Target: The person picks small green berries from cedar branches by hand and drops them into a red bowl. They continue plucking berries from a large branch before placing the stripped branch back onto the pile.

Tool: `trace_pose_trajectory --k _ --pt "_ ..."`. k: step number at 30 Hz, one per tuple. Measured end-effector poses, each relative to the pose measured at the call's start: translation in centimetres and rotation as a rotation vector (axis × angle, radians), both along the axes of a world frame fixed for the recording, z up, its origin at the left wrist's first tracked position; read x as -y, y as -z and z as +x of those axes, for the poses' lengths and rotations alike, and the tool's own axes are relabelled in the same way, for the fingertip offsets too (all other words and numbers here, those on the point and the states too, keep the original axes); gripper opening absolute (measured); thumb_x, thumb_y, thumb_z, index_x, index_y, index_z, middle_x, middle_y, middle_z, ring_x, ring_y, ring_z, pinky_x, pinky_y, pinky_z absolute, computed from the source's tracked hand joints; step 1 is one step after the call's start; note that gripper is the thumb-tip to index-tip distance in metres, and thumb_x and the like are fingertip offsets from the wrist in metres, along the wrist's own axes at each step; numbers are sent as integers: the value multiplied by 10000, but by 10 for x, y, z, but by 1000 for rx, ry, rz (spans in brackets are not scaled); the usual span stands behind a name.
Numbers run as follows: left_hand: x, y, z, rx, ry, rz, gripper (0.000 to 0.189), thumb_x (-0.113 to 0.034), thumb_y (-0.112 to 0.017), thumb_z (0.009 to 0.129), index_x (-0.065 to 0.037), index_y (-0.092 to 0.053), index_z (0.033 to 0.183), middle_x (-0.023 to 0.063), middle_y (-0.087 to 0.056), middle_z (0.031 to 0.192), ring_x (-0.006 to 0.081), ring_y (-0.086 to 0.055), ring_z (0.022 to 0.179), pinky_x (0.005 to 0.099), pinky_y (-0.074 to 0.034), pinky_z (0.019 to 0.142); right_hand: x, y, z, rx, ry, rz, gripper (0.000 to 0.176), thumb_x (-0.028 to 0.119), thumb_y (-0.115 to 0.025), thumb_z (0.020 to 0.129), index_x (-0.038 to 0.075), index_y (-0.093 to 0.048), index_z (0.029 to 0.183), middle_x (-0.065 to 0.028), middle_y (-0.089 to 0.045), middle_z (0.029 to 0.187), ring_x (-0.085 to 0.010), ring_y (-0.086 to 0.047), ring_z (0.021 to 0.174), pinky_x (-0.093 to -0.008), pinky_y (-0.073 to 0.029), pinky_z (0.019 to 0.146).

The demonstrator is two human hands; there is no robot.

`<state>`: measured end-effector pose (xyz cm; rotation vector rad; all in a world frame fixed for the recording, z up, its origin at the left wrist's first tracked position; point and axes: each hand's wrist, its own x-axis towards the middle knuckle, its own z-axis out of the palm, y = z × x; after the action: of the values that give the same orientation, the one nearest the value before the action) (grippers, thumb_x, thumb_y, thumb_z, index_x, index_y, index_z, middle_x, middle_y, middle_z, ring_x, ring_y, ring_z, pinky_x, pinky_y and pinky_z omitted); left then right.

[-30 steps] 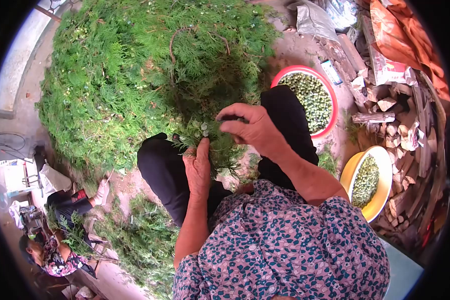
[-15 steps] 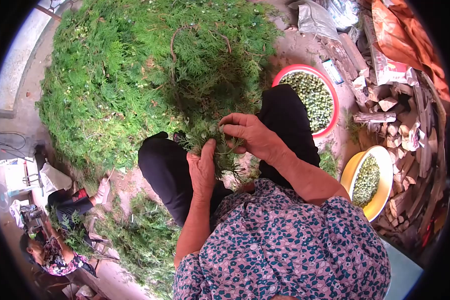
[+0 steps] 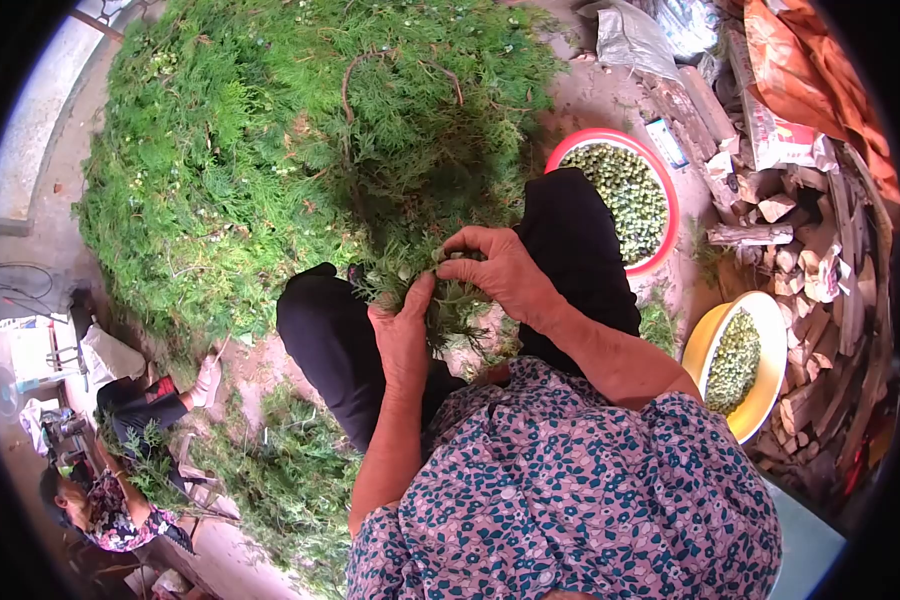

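Observation:
Between my knees, my left hand (image 3: 402, 335) is closed on a green conifer sprig (image 3: 395, 272), its scaly foliage sticking out past the thumb. My right hand (image 3: 505, 275) is at the same sprig, thumb and forefinger pinched together near the left thumb tip. What sits in that pinch is too small to make out; small pale round cones show in the foliage there. Beyond my hands rises a big heap of cut conifer branches (image 3: 240, 150). Right of my knee stands a red-rimmed basin (image 3: 674, 195) filled with small green cones.
A yellow basin (image 3: 773, 345) with more green cones stands at the right, beside stacked firewood (image 3: 805, 395). More cut branches (image 3: 295, 480) lie at lower left. Another person (image 3: 120, 490) sits there holding greenery. An orange tarp (image 3: 820, 80) hangs over the wood at top right.
My right hand has shifted slightly left, and its fingers have closed into a pinch close to my left thumb. The left hand keeps its hold on the sprig.

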<state>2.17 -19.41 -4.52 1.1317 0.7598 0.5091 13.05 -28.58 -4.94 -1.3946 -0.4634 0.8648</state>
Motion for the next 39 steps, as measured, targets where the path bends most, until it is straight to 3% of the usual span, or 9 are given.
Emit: trace_pose_trajectory --k 5,10,12,16,29,31,35,37,39 --pt "-2 7 2 117 -45 -231 136 -22 -597 772 -5 -600 907 34 -615 836 113 -574 722 240 -464 645 2 -5 -1 62 -23 19 161 85 -653 750 -11 -586 860 0 -543 685 -30 -474 536 -184 -368 456" --pt "-3 11 2 155 -65 -287 163 8 -591 761 -4 -582 924 39 -606 843 125 -573 702 244 -465 625 4 7 1 -484 -118 141 197 53 -591 784 -20 -519 953 -42 -533 722 -101 -513 552 -215 -396 470" --pt "-3 6 3 176 -56 -272 157 -37 -591 763 -11 -577 917 46 -612 835 132 -584 672 244 -486 547 4 7 1 -541 -96 161 197 53 -586 792 -11 -512 963 -39 -534 740 -104 -514 561 -219 -404 478" --pt "-4 6 1 164 -82 -241 174 -25 -595 760 -13 -569 932 51 -610 852 139 -589 706 256 -499 589 4 7 6 -648 -64 179 189 72 -587 809 7 -527 976 -28 -542 777 -93 -505 575 -216 -415 478" --pt "-2 5 3 104 -15 -241 202 -6 -612 748 -18 -584 948 42 -613 845 124 -587 711 254 -487 606 0 7 1 -489 -59 111 218 105 -613 804 21 -566 999 0 -551 795 -52 -483 573 -190 -395 447" --pt "-2 4 3 122 -36 -272 183 6 -617 740 -19 -599 920 37 -615 832 111 -580 702 246 -476 598 -1 8 0 -293 -40 83 219 107 -617 799 -19 -557 969 -28 -533 740 -79 -469 500 -210 -365 418" --pt "-1 6 4 117 -56 -320 176 15 -607 741 -18 -598 913 35 -615 830 122 -586 695 255 -484 591 1 11 -2 -47 -65 -7 189 83 -593 804 -10 -552 964 -40 -545 765 -91 -506 557 -220 -395 456" --pt "-1 3 5 136 -60 -349 172 19 -602 741 -18 -599 909 36 -616 833 126 -589 696 257 -486 586 1 21 2 -713 -13 280 165 58 -559 815 32 -545 978 -57 -569 814 -111 -536 639 -220 -431 508" --pt "0 -1 6 130 -74 -287 177 7 -609 747 -17 -602 923 36 -619 852 121 -586 704 253 -479 615 3 21 11 -720 47 303 159 62 -545 823 36 -540 980 -70 -576 822 -127 -542 650 -228 -432 519"
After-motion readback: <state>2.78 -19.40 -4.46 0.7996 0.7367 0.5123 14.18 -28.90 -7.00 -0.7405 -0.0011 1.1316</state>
